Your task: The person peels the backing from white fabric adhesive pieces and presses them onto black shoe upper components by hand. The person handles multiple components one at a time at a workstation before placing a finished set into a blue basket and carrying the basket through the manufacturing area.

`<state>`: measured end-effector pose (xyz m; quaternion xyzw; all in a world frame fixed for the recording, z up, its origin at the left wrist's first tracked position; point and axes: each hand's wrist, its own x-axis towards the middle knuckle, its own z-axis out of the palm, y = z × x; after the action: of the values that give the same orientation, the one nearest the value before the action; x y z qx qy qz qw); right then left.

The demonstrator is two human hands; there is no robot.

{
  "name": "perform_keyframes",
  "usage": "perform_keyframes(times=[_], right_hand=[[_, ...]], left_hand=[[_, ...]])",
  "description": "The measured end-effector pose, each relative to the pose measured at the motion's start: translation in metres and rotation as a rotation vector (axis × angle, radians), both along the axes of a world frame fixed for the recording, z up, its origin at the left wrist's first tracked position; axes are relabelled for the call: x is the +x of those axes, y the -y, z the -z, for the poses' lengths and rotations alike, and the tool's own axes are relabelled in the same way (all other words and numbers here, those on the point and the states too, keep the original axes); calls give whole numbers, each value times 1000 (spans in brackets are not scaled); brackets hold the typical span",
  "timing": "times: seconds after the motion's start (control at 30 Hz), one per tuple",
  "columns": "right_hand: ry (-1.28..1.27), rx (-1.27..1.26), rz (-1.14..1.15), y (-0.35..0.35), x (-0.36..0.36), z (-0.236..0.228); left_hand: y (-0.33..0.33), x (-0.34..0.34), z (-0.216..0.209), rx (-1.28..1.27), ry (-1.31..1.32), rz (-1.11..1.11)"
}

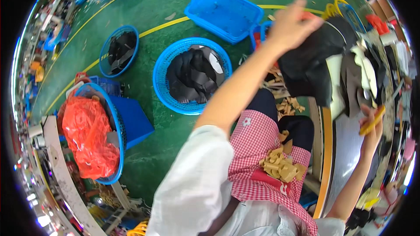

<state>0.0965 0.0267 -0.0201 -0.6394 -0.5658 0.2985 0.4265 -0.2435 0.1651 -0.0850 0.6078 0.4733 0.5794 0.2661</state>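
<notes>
My left hand (294,28) is stretched forward over the far edge of a large black sheet (308,61). It is blurred, with its fingers apart and nothing plainly in them. Red shows by its fingers; whether it is behind them I cannot tell. In my right hand (371,126) is a flat yellow stick-like tool (373,120), held beside the near end of the pile. Dark grey pieces (353,85) and cream strips (336,83) lie with the black sheet on the bench (348,148). Tan scraps (282,166) rest on the red checked apron (249,142) in my lap.
A blue round basket (162,83) of black pieces stands ahead, with a smaller basket (105,67) to its left. Beyond is a blue tub (225,15). At left, a blue basket (120,148) holds a red plastic bag (89,137). Scraps (288,105) litter the floor by the bench.
</notes>
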Motion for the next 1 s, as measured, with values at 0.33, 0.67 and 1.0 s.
perform_keyframes(times=[0.33, 0.67, 1.0], right_hand=[[22, 62, -62, -113, -83, 46], [-216, -453, -492, -99, -272, 58], [-173, -713, -489, -120, -350, 334]], left_hand=[[9, 44, 24, 2, 190, 125], [119, -91, 78, -720, 1271, 234], [234, -206, 357, -848, 1286, -1039]])
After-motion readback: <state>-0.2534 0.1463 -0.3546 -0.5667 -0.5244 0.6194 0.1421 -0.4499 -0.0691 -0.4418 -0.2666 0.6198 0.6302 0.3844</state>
